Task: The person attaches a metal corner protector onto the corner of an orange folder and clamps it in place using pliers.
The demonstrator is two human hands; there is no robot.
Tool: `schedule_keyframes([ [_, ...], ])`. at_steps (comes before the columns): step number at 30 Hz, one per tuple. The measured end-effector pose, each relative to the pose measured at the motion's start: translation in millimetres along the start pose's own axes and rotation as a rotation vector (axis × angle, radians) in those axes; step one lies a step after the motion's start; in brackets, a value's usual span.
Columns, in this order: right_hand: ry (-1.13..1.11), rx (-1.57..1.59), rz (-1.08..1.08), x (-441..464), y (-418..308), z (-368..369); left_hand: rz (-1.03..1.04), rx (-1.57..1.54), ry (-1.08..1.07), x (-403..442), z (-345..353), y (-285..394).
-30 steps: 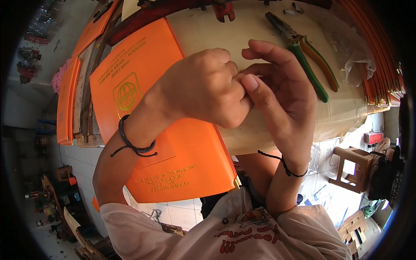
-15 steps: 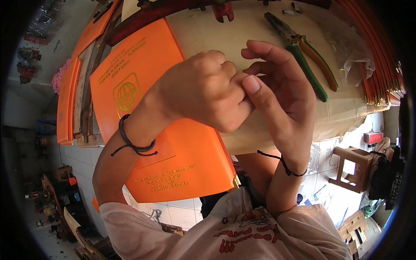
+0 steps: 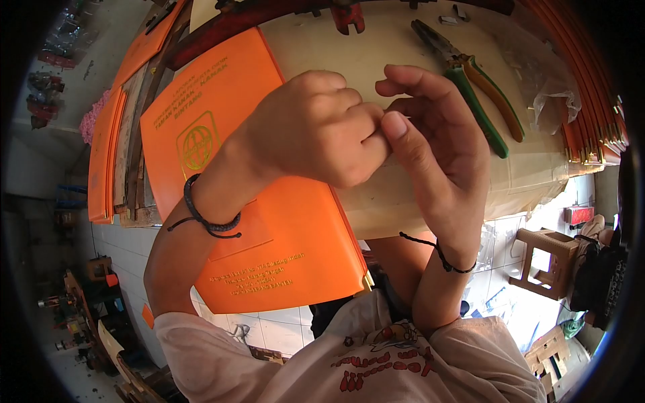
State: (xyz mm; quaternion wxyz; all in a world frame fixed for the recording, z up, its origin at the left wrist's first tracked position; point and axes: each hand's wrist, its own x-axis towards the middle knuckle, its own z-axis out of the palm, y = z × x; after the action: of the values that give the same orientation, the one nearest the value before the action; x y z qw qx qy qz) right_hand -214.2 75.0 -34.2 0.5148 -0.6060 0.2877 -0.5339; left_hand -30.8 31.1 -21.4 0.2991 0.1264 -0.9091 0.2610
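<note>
My left hand [image 3: 316, 131] is closed in a fist, knuckles up, above the table and the upper edge of an orange folder. My right hand [image 3: 450, 154] faces it with curled fingers, its thumb tip against the left fist. The two sets of fingertips meet, and anything small between them is hidden. Beneath my left forearm lies the orange folder [image 3: 295, 225] with gold printing and a metal corner, its lower end reaching past the table edge. Pliers [image 3: 485, 123] with green and orange handles rest just beyond my right hand, jaws pointing away.
A red metal piece [image 3: 348, 17] sits at the far edge, with small metal bits [image 3: 448, 20] to its right. Clear plastic [image 3: 554, 97] lies beside a stack of orange folders [image 3: 588, 94]. More folders [image 3: 106, 161] are on the left. A brown stool [image 3: 561, 265] stands on the floor.
My left fist has shifted slightly up and turned a little at the wrist. My right hand stays almost in place, with the thumb tip slightly higher. Folder and pliers look unchanged.
</note>
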Motion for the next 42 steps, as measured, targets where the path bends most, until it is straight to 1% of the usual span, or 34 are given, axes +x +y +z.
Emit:
schedule_keyframes([
  [3,-0.003,-0.009,0.013,-0.3,-0.9,0.0,0.021,-0.023,-0.022,2.8,-5.0,-0.5],
  [6,-0.012,-0.004,0.021,-0.7,-2.6,-0.4,0.009,-0.059,0.045,4.8,-4.6,0.3],
  [9,-0.009,0.019,0.021,-0.5,-1.8,0.4,0.048,-0.145,0.018,8.2,-10.2,-0.3],
  [13,-0.013,0.009,0.028,-0.6,-1.8,-0.7,0.068,-0.109,0.115,9.1,-0.9,1.4],
  [17,-0.046,-0.009,0.005,-0.3,-3.6,-1.9,0.088,-0.116,0.096,9.4,-1.1,4.2],
  [20,-0.051,-0.004,0.015,-0.1,-3.8,-2.1,0.133,-0.061,0.039,9.8,-3.5,4.9],
  [23,-0.062,0.019,0.014,-0.2,-1.2,-2.0,0.165,0.028,0.057,7.2,2.8,8.2],
  [25,-0.076,-0.001,-0.001,0.3,-0.1,-3.4,0.165,0.051,0.047,6.2,4.0,9.6],
  [29,-0.096,-0.02,0.015,-0.3,-2.1,-4.6,0.141,0.028,-0.038,5.4,-1.6,12.1],
  [34,-0.105,-0.039,0.019,-0.2,-1.8,-5.2,0.133,0.054,-0.009,5.2,1.8,12.8],
  [39,-0.104,-0.03,0.02,-0.4,0.0,-5.5,0.125,0.052,-0.046,5.7,-1.4,13.0],
  [42,-0.091,-0.009,-0.03,0.5,1.1,-3.8,0.122,0.049,-0.023,6.2,0.5,13.1],
])
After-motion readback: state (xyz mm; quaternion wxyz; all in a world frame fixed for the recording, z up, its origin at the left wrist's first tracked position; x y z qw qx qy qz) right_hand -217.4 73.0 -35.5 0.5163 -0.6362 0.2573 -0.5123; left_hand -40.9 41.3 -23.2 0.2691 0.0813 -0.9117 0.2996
